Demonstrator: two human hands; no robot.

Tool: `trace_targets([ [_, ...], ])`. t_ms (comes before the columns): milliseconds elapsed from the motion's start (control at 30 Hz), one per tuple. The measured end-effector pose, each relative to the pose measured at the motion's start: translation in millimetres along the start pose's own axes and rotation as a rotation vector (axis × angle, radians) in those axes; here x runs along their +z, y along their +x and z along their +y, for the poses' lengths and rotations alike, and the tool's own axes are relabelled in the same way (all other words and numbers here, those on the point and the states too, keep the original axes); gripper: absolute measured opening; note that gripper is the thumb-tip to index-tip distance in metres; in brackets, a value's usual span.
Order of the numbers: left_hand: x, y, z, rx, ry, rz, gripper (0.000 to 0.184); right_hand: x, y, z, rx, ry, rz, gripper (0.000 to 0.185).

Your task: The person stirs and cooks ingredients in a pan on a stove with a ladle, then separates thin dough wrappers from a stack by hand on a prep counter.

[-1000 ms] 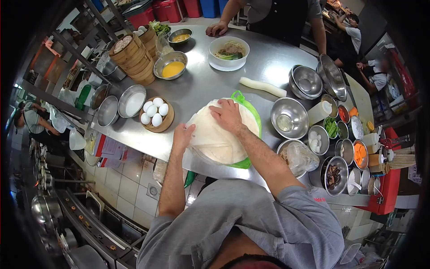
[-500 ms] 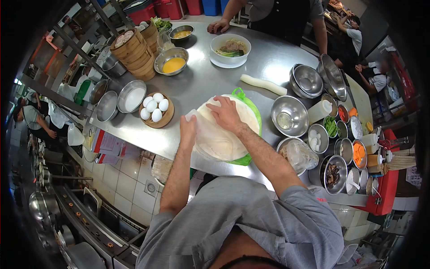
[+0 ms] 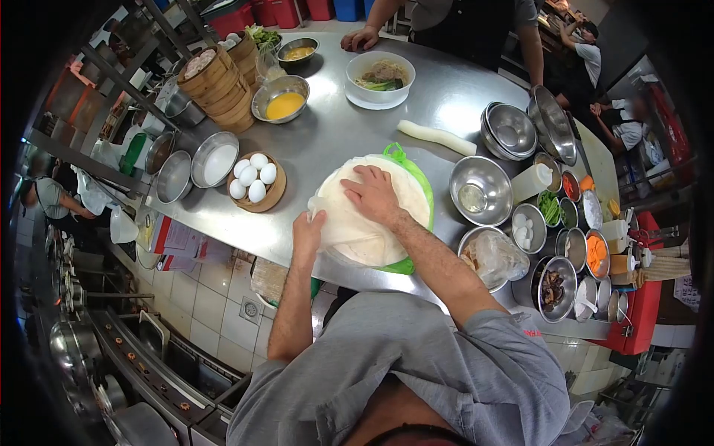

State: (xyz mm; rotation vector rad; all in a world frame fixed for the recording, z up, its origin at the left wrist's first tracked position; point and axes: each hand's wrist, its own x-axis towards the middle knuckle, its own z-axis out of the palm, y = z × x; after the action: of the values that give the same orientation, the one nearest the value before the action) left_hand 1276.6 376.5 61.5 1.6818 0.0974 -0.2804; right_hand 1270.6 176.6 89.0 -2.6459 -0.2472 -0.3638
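Note:
A pile of thin, pale round dough sheets rests on a green plastic bag near the front of the steel table. My left hand pinches the left edge of the top sheet, which is wrinkled and partly lifted there. Spread flat with fingers apart, my right hand presses on the upper middle of the pile. Beyond the pile lies a long white roll. To the left, white eggs fill a round wooden tray.
Steel bowls crowd the right, including a large one. At the back stands a noodle bowl, and a co-worker's hand rests on the edge. A beaten-egg bowl and bamboo steamers stand back left.
My left hand has moved down and slightly left, lowering the lifted sheet edge. My right hand's fingers now lie flatter on the pile.

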Motion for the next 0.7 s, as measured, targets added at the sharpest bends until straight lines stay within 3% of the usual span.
trace_targets([
  [233, -3.5, -26.6, -1.7, -0.091, 0.017, 0.064, 0.027, -1.4, 0.5, -2.3, 0.008, 0.005, -0.009, 0.029],
  [333, -2.0, -22.6, -4.1, 0.046, 0.131, 0.037, 0.026, 0.1, -0.3, -2.3, 0.016, 0.022, 0.002, 0.028],
  [400, 6.5, -29.6, 13.0, 0.36, 0.409, 0.183, 0.027, 0.2, 0.2, -3.7, 0.005, 0.02, 0.019, 0.028],
  [433, 11.4, -31.1, 20.4, 0.366, 0.405, 0.183, 0.027, -0.1, -0.2, -3.1, 0.003, 0.022, 0.026, 0.028],
  [533, 20.9, -26.8, 27.9, 0.323, 0.358, 0.206, 0.028, -0.5, -0.4, -3.0, 0.01, 0.022, 0.018, 0.028],
  [700, 32.3, -11.2, 11.4, 0.023, -0.058, 0.224, 0.033, -0.6, -1.4, -2.6, -0.001, 0.016, 0.034, 0.028],
])
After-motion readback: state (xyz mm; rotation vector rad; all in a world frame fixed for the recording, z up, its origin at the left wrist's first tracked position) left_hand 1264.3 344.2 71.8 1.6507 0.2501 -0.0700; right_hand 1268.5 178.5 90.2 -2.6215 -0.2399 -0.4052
